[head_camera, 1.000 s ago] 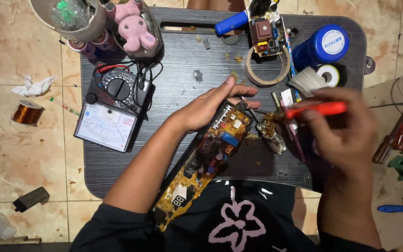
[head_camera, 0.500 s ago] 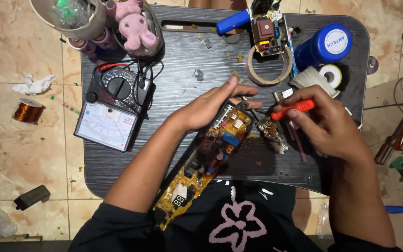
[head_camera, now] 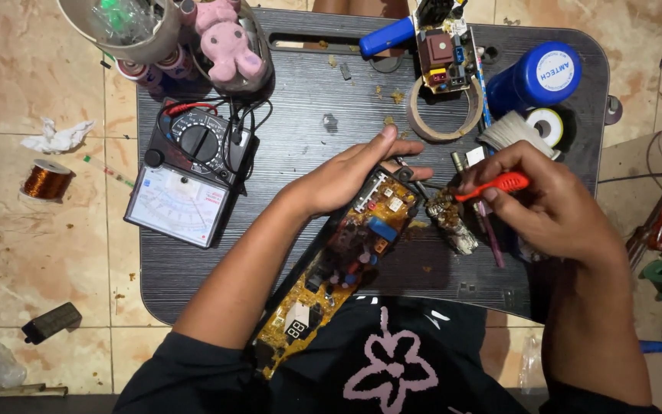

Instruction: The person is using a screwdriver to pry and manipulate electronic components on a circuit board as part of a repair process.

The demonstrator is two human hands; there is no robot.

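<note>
My left hand [head_camera: 350,172] rests on the upper end of a long yellow circuit board [head_camera: 339,264] that slopes from the dark table [head_camera: 300,123] down to my lap. My right hand [head_camera: 545,203] grips a red-handled tool [head_camera: 496,184], its tip pointing left toward a small lumpy brown part [head_camera: 453,218] just right of the board's top. The tool's tip is hard to make out.
An analog multimeter [head_camera: 189,172] with leads lies at the table's left. A tape ring [head_camera: 444,115], a small circuit board [head_camera: 442,50], a blue jar [head_camera: 534,77] and a solder roll [head_camera: 545,123] stand behind. A copper wire spool [head_camera: 46,180] sits on the tiled floor.
My right hand has moved left and down with the red-handled tool, bringing its tip close to the brown part. My left hand stays on the board.
</note>
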